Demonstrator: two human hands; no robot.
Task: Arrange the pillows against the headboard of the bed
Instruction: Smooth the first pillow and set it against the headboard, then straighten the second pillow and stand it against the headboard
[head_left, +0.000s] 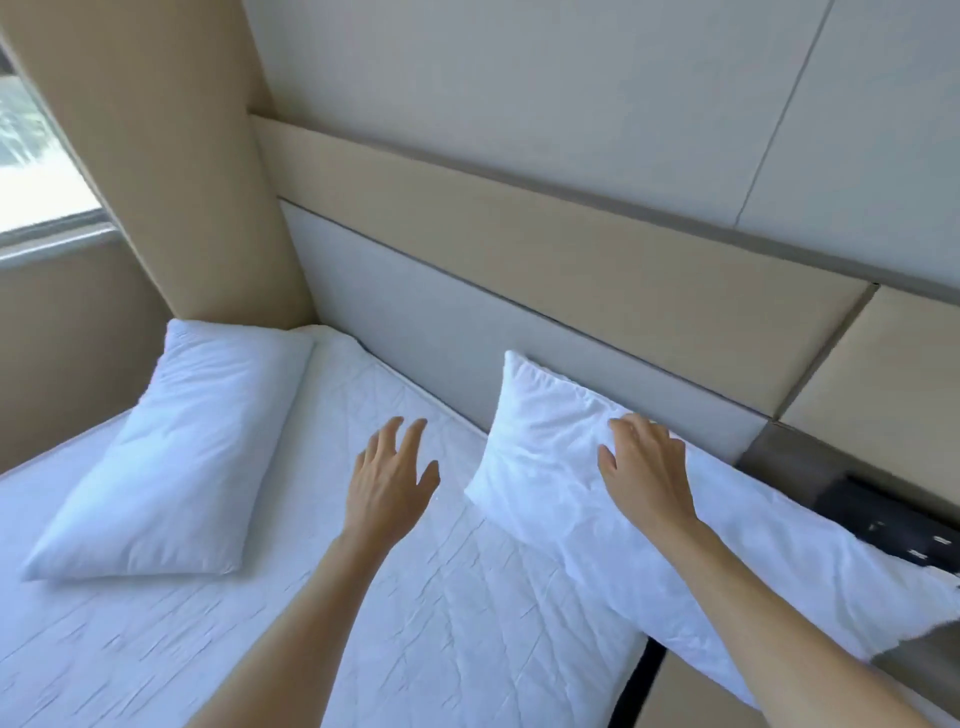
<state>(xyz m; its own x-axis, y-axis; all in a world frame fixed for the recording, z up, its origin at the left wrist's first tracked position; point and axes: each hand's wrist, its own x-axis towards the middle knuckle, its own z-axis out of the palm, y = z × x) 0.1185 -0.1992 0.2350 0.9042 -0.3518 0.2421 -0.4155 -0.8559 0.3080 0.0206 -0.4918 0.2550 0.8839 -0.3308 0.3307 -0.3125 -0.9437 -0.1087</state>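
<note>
A white pillow (545, 457) leans tilted against the grey padded headboard (441, 317) on the right side of the bed. My right hand (644, 462) lies flat on its upper face, fingers spread, not gripping. My left hand (389, 478) hovers open over the white sheet (415, 597), just left of that pillow and apart from it. A second white pillow (171, 457) lies flat on the mattress at the far left, lengthwise beside the beige side wall, its far end near the headboard corner.
A beige padded band (571, 249) runs above the headboard. A beige column (171, 156) and a window (36, 156) stand at the left. A dark bedside panel with switches (893, 525) sits at the right, partly under the pillow's end.
</note>
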